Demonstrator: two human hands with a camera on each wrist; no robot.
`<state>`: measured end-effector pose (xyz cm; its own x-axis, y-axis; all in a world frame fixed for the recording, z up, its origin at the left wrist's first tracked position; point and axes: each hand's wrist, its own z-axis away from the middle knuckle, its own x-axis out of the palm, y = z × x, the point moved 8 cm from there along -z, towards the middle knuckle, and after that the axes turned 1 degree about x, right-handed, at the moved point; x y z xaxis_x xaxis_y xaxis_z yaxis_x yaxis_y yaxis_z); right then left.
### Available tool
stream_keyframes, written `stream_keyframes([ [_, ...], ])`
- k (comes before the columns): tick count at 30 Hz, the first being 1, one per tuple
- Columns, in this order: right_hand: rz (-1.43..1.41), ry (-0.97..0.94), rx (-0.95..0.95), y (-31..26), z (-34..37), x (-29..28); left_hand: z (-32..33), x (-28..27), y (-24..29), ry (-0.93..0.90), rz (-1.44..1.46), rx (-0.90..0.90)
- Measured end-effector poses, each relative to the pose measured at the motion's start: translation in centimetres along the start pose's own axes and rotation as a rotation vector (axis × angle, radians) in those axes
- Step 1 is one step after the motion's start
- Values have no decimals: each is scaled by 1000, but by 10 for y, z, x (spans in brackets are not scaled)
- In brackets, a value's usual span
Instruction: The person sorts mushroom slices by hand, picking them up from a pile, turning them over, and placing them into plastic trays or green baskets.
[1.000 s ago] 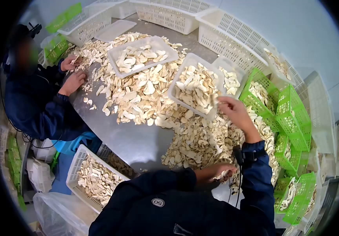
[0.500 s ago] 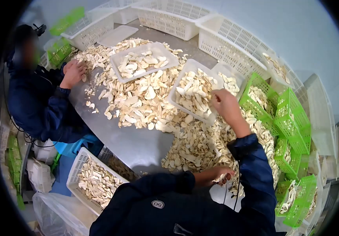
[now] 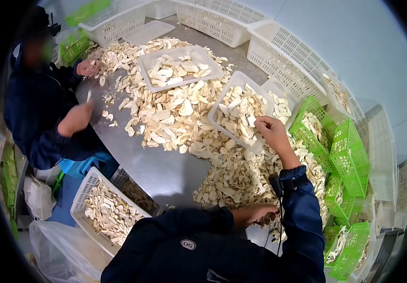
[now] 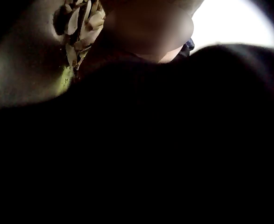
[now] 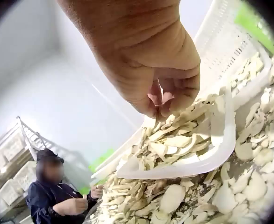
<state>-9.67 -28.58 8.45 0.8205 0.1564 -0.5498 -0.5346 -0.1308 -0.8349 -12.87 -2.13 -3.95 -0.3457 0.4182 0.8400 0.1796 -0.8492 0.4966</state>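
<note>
Over the near right edge of a clear plastic tray [image 3: 216,123] heaped with pale dried slices, my right hand [image 3: 274,134] pinches a pale slice [image 3: 252,120] between thumb and fingertips. In the right wrist view the fingertips of that hand [image 5: 141,56] meet just above the slices in the tray [image 5: 211,161]. My left hand [image 3: 255,213] lies low by the near edge of the loose slice pile [image 3: 232,177], its fingers partly hidden; what it holds is unclear. The left wrist view is mostly dark, with a blurred part of the hand [image 4: 148,28] near some slices [image 4: 85,28].
A second tray of slices [image 3: 142,70] lies on the heap. White baskets [image 3: 213,28] line the back, green baskets [image 3: 350,151] the right side. Another person [image 3: 38,108] handles slices at the left. A white basket of slices [image 3: 78,207] stands below the table's left edge.
My right hand has moved from the tray's near right corner up over its right edge and pinches a slice. My left hand has stayed low near the pile. The other person's hands have moved apart.
</note>
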Motion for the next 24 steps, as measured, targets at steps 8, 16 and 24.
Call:
stream_keyframes([
  [8, -114, 88, -89, -4, 1, 4, -2, -2, -1, 22, 3, -15],
  [16, 309, -53, -166, -49, 16, 18, -1, 0, 1, -23, -41, 20],
  [24, 628, -14, -296, -55, 13, 60, -13, -14, -9, -14, -187, 38],
])
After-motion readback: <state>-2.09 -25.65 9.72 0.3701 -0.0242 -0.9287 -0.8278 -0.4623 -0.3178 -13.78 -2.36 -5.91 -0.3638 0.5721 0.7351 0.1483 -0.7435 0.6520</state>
